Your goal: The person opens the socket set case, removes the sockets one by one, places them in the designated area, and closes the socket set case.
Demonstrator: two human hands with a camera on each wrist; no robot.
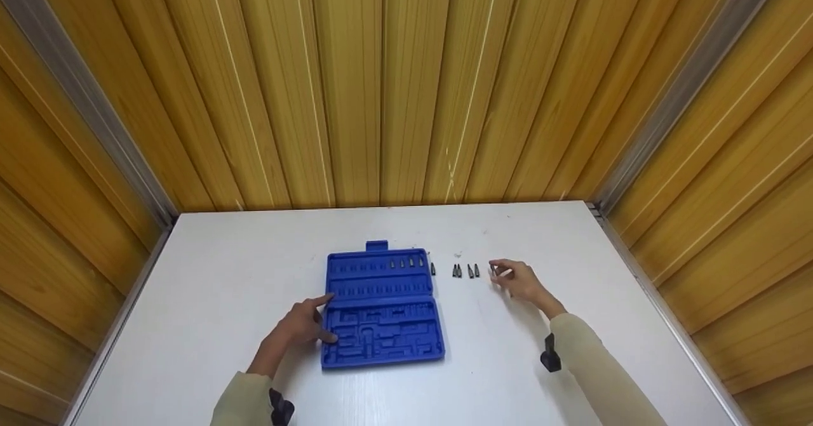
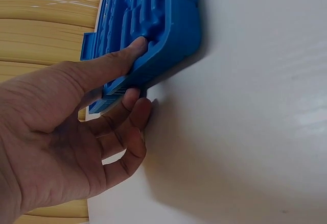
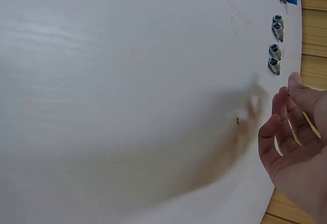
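While the left hand (image 1: pixel 302 322) grips the left edge of an open blue case (image 1: pixel 381 300) at the lower centre of the head view, thumb over the rim, the right hand (image 1: pixel 522 281), right of centre, seems to pinch one small metal bit (image 1: pixel 492 268), mostly hidden by fingers. Between case and right hand, five more bits (image 1: pixel 470 272) rest on the white counter (image 1: pixel 502 375); four others (image 1: pixel 411 263) sit in the case's upper row.

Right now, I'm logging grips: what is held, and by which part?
Left hand holds the blue case by its left edge; right hand pinches a small metal bit, which end I cannot tell.
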